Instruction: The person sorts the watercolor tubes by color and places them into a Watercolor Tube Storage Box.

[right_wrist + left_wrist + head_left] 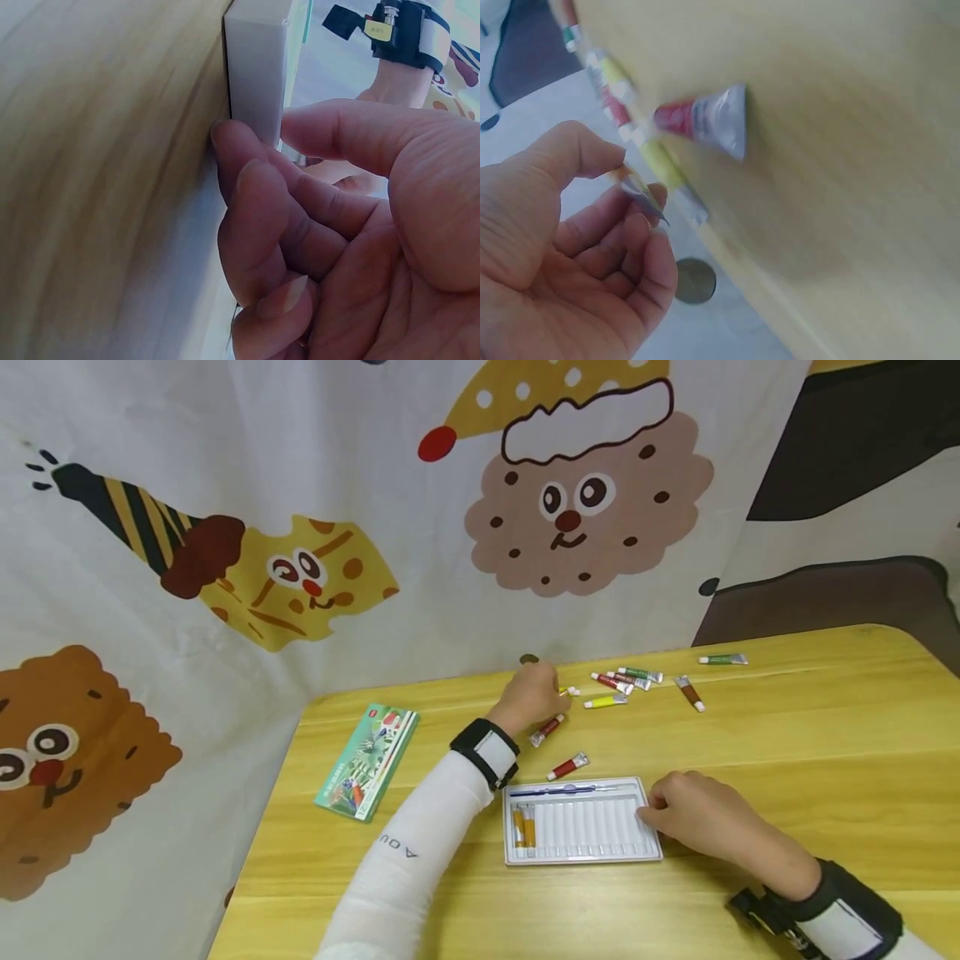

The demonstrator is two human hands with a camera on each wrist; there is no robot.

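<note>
Two ochre tubes point(530, 831): lying side by side in the slots at the left end of the white tray point(592, 862); the slots to their right hold no tubes.
Paintbrush point(562, 791): resting in the long groove along the tray's far side.
Stage of work: only partly along, judging by the two tubes in the tray and the many outside it.
Loose tubes left: on the tabletop point(795, 752), a red tube point(568, 766) just beyond the tray, a dark red tube point(547, 730) near the left hand point(527, 697), a yellow tube point(606, 702) farther right, a bunched group point(628, 680) of red, brown and green, then a brown tube point(689, 693) and a green tube point(723, 659) well apart.
Left grip: thumb and fingers pinch a small tube point(641, 197) with a silvery end; its colour is hard to tell.
Left arm: stretched forward past the tray, hand low by the far edge, palm side hidden in the head view.
Right grip: thumb and fingertips hold the tray's right end, thumb over the rim.
Right hand point(705, 817): reaching in from the right, fingers bent, low beside the tabletop.
Green box point(367, 764): flat, left of the tray, touched by neither hand.
</note>
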